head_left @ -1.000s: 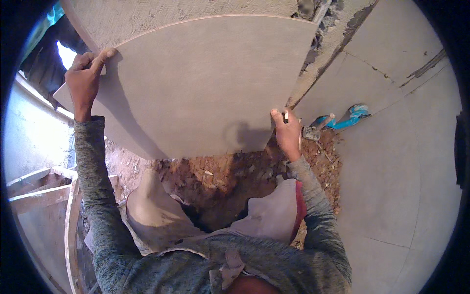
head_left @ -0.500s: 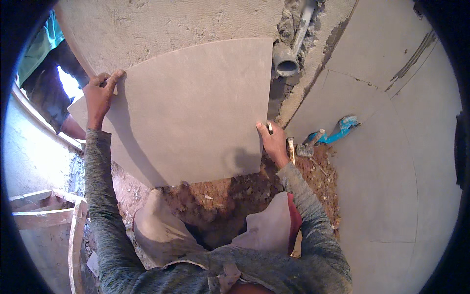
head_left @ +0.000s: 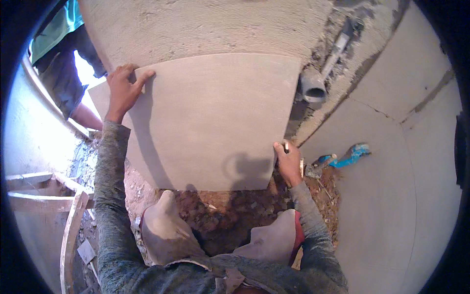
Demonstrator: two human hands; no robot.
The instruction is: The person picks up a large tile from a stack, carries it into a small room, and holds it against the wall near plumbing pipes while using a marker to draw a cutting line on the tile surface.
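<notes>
A large beige-grey tile [head_left: 215,117] stands against the wall in front of me, its lower edge just above the rubble by my knees. My left hand [head_left: 126,88] is hooked over the tile's upper left edge, with the thumb on its face. Lower down at the right edge, my right hand [head_left: 289,161] grips the tile between thumb and fingers. A small pale, thin stick, perhaps a pencil or marker, pokes out of that same hand. The tile's back and most of my gripping fingertips are hidden.
Right of the tile, a grey pipe elbow [head_left: 313,87] sticks out of a chased wall. A blue-handled tool [head_left: 353,155] lies near tiled surface [head_left: 387,196]. At left are a wooden frame [head_left: 46,202] and another person's leg [head_left: 63,83]. Red rubble [head_left: 215,210] covers the ground.
My view has shifted, so most things sit lower and further right in the picture. My left hand has its fingers further over the tile's edge. Both hands keep hold of the tile.
</notes>
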